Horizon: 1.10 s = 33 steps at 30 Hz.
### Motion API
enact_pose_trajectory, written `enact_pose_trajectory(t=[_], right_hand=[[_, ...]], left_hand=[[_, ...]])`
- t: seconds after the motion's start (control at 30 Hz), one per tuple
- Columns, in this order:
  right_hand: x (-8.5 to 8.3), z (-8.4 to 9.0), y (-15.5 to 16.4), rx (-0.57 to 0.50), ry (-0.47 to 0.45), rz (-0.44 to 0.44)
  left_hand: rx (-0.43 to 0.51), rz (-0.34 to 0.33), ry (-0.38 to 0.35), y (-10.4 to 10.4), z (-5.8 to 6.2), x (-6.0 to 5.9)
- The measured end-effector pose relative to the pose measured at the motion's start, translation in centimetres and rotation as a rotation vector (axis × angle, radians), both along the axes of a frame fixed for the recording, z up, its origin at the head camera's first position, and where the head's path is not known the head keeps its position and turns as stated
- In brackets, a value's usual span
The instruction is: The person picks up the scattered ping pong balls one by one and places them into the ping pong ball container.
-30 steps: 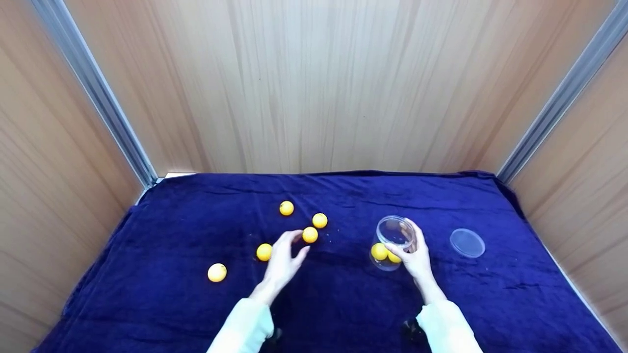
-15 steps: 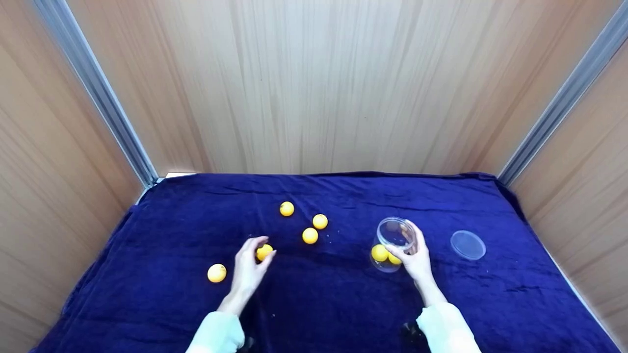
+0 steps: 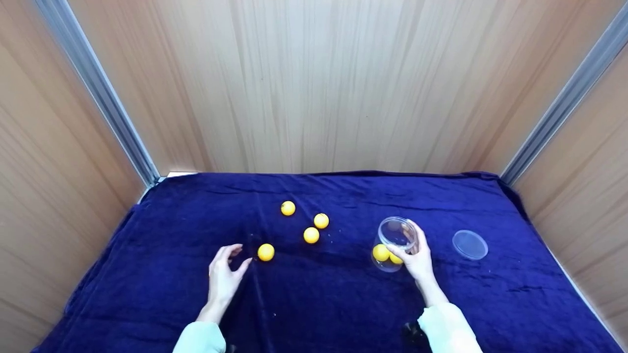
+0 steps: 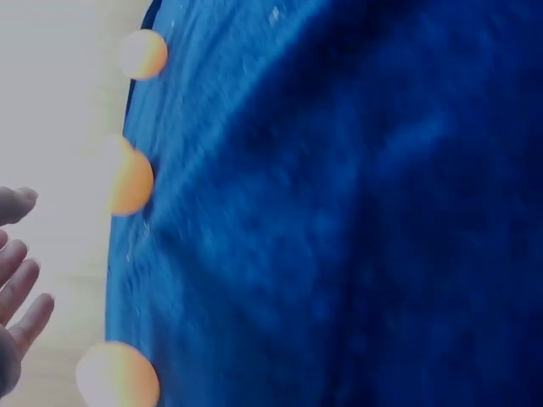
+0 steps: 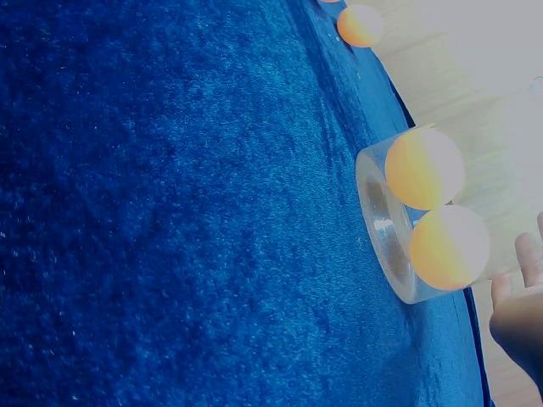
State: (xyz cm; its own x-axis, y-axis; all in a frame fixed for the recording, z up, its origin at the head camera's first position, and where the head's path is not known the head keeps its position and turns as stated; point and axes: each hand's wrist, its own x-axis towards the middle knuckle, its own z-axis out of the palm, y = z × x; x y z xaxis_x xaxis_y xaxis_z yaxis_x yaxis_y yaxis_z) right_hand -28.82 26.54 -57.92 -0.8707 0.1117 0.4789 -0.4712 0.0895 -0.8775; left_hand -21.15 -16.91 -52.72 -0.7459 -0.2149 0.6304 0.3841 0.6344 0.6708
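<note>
My left hand reaches over the cloth at the left, thumb and fingers apart with nothing between them. Just beyond its fingertips lies an orange table tennis ball. Another ball is mostly hidden behind the hand, only a thin orange sliver showing at its edge. In the left wrist view, the fingers enter at the left edge near several balls. My right hand grips a clear round plastic jar near its uncovered top. Inside the jar sit two balls, one beside the other.
Three more balls lie toward the back: one alone, and two close together. A clear round lid rests right of the jar. Dark blue cloth covers the table, with wood-patterned panels behind and at both sides.
My left hand has moved left from the middle balls, passing the ball near its fingertips and covering the leftmost one. The right hand and the jar have stayed in place.
</note>
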Motion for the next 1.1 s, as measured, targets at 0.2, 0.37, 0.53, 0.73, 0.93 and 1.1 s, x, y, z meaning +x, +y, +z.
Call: enact_pose_trajectory(t=[0.2,0.37,0.53,0.73,0.93,1.1], right_hand=[[-0.1,-0.1,0.1,-0.041,-0.015,0.001],[-0.2,-0.1,0.2,-0.035,-0.021,0.002],[-0.1,-0.1,0.2,-0.021,-0.024,0.004],[-0.1,-0.3,0.2,-0.021,-0.022,0.006],[-0.2,-0.3,0.2,-0.020,-0.022,0.009],[0.0,-0.1,0.1,0.015,0.011,0.010]], left_hand=[[-0.008,0.055,0.017,-1.3,-0.9,0.4],[-0.007,0.154,-0.076,-2.2,-1.4,0.7],[0.006,0.220,-0.158,-2.9,-1.8,1.0],[0.004,0.264,-0.175,-3.5,-2.3,1.3],[0.005,0.293,-0.238,-3.9,-2.7,1.7],[0.028,0.289,-0.316,-4.0,-3.0,1.8]])
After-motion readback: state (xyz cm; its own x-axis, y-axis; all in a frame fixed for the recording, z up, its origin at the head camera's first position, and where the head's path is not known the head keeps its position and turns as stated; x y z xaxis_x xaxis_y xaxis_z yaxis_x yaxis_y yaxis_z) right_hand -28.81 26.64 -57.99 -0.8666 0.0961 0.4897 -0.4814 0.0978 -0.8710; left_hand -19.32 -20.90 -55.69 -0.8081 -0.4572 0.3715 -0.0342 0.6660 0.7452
